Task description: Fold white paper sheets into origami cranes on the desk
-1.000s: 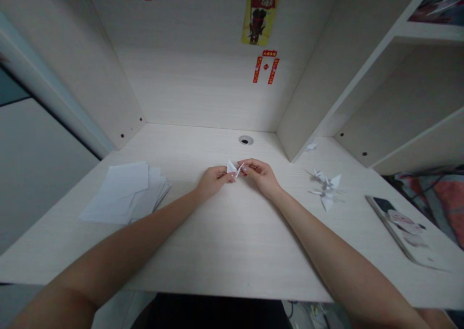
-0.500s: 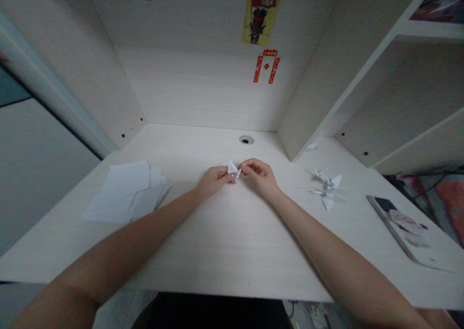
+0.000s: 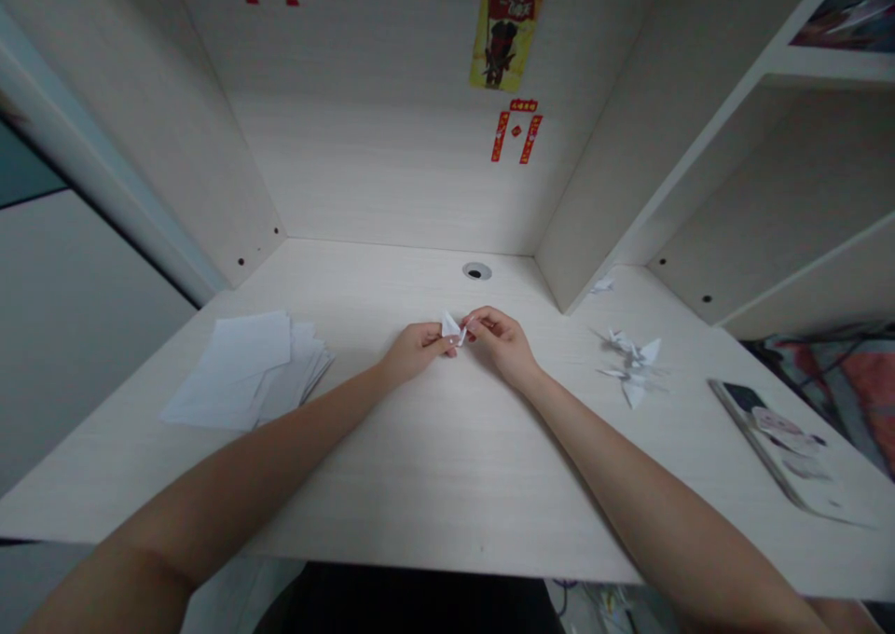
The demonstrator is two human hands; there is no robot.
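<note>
Between my two hands, just above the middle of the desk, is a small white folded paper crane [image 3: 449, 326], with one pointed flap standing up. My left hand [image 3: 414, 351] pinches its left side, thumb in front and fingers behind. The fingertips of my right hand [image 3: 504, 339] are closed on a narrow pointed part at its right. Those fingers partly cover the fold. On the desk to the right lie several finished white paper cranes [image 3: 635, 359], touching or close together, their wings spread.
A loose stack of white paper sheets [image 3: 244, 373] lies left of my forearm. At the right edge rests a phone [image 3: 783, 447] in a decorated case. A round cable hole [image 3: 476, 270] sits near the back panel. Another white paper piece [image 3: 602, 284] lies beside the divider [image 3: 580, 214].
The whole view has shifted very slightly. Both hands keep the same grip on the paper crane, with barely any visible movement.
</note>
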